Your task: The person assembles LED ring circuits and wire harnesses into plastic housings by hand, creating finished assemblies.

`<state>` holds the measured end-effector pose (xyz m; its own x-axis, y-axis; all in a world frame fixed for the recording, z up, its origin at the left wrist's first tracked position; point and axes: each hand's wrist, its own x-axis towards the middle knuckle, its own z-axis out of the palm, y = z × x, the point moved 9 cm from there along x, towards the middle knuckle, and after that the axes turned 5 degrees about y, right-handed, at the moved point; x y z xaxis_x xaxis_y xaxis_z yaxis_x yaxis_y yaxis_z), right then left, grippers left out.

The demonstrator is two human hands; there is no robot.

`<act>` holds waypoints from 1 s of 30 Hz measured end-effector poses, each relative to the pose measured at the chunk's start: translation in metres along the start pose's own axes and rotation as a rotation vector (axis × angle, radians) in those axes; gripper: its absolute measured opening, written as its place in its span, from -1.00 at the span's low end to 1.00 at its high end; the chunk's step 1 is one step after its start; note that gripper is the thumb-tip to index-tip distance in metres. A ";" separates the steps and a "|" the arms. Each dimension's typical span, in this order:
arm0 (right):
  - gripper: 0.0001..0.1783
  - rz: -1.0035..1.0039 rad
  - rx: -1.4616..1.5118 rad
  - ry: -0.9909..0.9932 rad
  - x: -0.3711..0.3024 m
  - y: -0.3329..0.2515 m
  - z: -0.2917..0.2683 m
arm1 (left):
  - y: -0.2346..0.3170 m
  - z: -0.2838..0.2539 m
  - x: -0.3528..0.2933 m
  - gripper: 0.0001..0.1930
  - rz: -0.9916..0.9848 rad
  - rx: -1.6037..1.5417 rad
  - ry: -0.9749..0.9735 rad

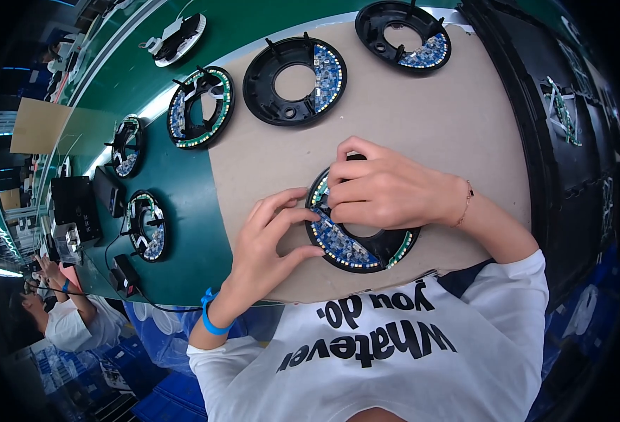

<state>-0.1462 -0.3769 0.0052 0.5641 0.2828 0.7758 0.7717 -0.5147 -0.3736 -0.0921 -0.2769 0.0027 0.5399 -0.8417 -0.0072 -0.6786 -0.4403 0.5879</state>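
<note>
A ring-shaped black housing (345, 246) lies on the cardboard in front of me, with a blue circuit board and a green strip of small lights along its rim. At its left edge is my left hand (264, 235), thumb and fingertips closed on the rim and the blue board. My right hand (387, 186) is over the upper part of the ring, its fingers curled and drawn together. Whatever those fingertips hold or press is hidden beneath them. The right hand also covers part of the ring's central hole.
Two similar rings, a middle one (254, 84) and a right one (366, 32), lie farther back on the cardboard (422, 112). Several more stand leftward on the green table (190, 190). Black trays (535, 105) line the right side. A co-worker (78, 320) sits at far left.
</note>
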 end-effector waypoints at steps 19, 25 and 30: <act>-0.92 -0.028 0.008 -0.073 0.000 0.000 0.005 | 0.003 -0.001 0.002 -0.55 0.073 0.030 0.004; -0.93 0.010 0.054 -0.048 0.001 0.003 0.004 | 0.000 0.000 0.001 -0.53 0.035 0.021 -0.017; -0.93 0.023 0.077 -0.076 0.000 0.006 0.007 | 0.016 -0.009 -0.006 -0.54 0.158 0.222 0.132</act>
<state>-0.1399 -0.3744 -0.0006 0.6006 0.3337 0.7266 0.7767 -0.4592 -0.4311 -0.1017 -0.2765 0.0197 0.4688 -0.8639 0.1842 -0.8439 -0.3764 0.3824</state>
